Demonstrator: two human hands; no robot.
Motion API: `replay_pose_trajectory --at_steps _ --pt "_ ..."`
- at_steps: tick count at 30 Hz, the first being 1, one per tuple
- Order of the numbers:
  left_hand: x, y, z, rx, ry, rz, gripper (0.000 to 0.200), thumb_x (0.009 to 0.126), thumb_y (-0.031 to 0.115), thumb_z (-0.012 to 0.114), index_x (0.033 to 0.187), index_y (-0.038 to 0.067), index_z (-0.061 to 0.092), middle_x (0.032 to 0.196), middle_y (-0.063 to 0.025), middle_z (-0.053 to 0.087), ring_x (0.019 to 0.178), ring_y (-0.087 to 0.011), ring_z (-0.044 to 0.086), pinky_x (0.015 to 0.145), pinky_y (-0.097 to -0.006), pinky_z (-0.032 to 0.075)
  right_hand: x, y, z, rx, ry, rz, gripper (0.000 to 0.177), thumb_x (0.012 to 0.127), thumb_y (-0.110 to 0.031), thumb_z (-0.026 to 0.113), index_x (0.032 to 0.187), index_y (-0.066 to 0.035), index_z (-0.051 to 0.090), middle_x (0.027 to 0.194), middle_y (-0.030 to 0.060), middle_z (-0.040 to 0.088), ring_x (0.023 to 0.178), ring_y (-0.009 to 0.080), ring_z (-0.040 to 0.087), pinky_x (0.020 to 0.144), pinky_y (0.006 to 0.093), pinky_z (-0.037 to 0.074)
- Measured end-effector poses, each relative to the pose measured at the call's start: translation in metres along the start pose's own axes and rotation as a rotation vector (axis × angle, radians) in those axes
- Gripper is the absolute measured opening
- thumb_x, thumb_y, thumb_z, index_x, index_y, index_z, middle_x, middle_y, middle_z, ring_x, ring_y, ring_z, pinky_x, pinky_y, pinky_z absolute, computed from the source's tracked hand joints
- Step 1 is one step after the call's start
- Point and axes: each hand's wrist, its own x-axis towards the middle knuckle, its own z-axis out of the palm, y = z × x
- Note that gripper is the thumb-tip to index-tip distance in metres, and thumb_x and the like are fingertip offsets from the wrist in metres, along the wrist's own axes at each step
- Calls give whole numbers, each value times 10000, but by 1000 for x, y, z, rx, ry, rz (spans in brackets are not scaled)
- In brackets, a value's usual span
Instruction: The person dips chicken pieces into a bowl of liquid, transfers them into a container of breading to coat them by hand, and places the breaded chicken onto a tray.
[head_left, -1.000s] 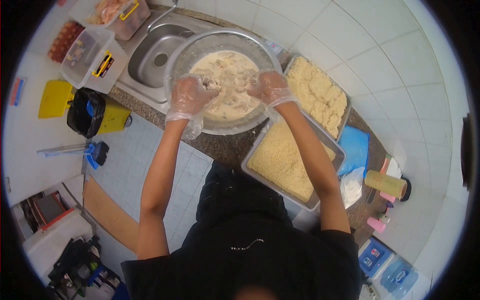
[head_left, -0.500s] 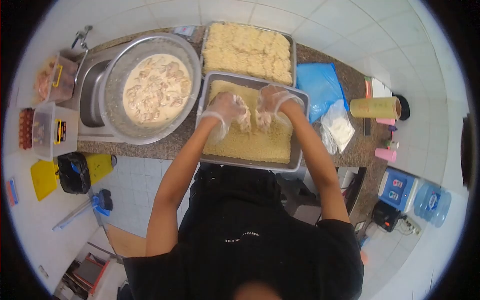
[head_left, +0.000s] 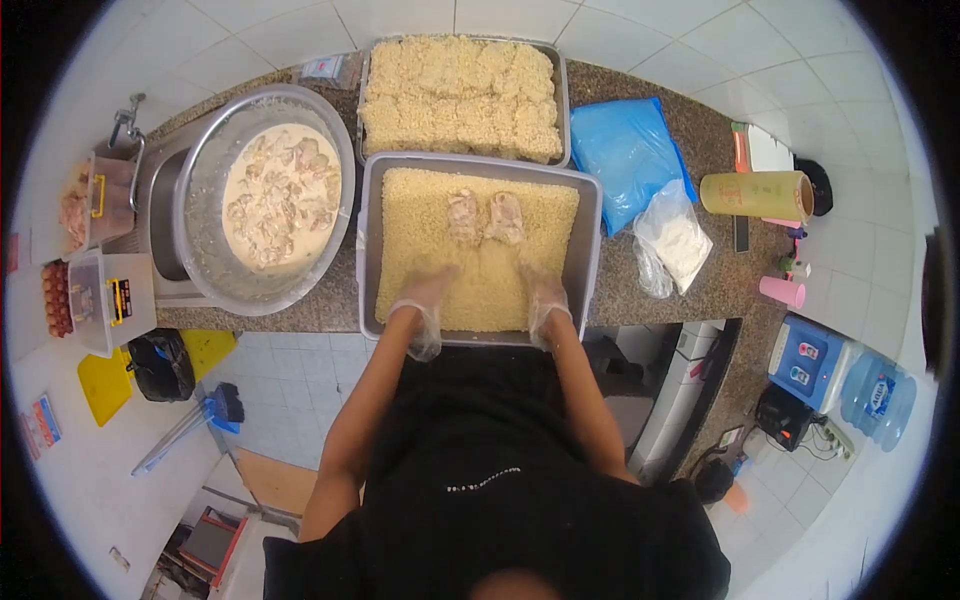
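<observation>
Two meat pieces (head_left: 505,218) lie just beyond left hand (head_left: 424,290) and right hand (head_left: 543,292), both blurred at the near crumbs (head_left: 484,300), grip impossible to tell!

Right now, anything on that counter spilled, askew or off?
No spill or damage stands out. Mildly odd: the large bowl overlaps the sink in this view; I can't tell how it's supported there. Both meat pieces lie within the crumb tray, with the left hand and right hand at its near side.
</observation>
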Motion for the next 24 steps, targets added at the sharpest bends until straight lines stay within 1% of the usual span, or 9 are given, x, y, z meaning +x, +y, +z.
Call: replay_pose_trajectory --at_steps 1,3,6,8,9,11,19,22,24 --pt "0 8 0 1 -1 3 755 833 491 583 1354 -24 401 1201 -226 570 1109 -298 552 966 -415 403 -12 -22 -14 313 -9 77 634 890 -454 488 1228 83 491 1212 321 520 1162 462 480 962 460 398" --pt "-11 31 3 -424 54 173 683 828 467 593 1305 -6 474 1140 -212 602 1041 -286 580 926 -419 421 -20 -70 -49 120 -32 -31 599 894 -450 480 1200 63 529 1186 319 536 1137 456 499 950 456 405" --pt "-5 79 5 -26 378 336 588 843 416 575 1249 -6 525 1196 -212 577 1069 -321 564 931 -420 420 -17 -127 -72 -211 33 -323 528 858 -375 527 1229 1 556 1211 257 560 1158 421 499 991 457 382" --pt "7 98 15 559 614 720 599 900 437 458 1333 23 458 1347 -221 473 1303 -362 380 1094 -418 271 36 -120 -26 -556 81 -508 513 848 -352 532 1245 -28 551 1218 246 554 1181 407 476 1012 472 349" --pt "14 85 20 560 600 712 599 900 437 458 1333 23 458 1347 -221 473 1303 -362 380 1094 -418 271 53 -105 -5 -900 120 -689 503 839 -329 536 1262 -57 547 1225 236 548 1204 393 452 1034 487 315" --pt "45 69 17 930 410 801 566 916 398 419 1357 44 439 1412 -204 403 1342 -350 324 1126 -457 200 46 -75 9 -752 171 -732 535 840 -332 529 1306 -70 503 1291 228 494 1239 387 414 1056 501 277" --pt "62 66 -5 1038 350 827 639 893 422 455 1430 95 342 1454 -200 341 1358 -353 300 1144 -432 177 59 -84 3 -592 143 -698 595 887 -333 468 1426 -114 345 1479 194 278 1326 412 282 1113 540 145" --pt "22 79 -30 954 71 628 699 848 413 554 1433 99 336 1454 -210 338 1333 -364 342 1126 -409 236 68 -79 -15 -679 26 -712 698 885 -474 463 1439 -77 315 1502 201 243 1365 380 260 1125 494 168" --pt "14 84 -47 819 -53 458 728 819 391 615 1427 95 346 1448 -217 346 1317 -365 370 1113 -397 269 78 -86 -44 -700 -461 -591 688 869 -426 559 1445 -141 312 1434 233 352 1317 364 355 1114 428 261"
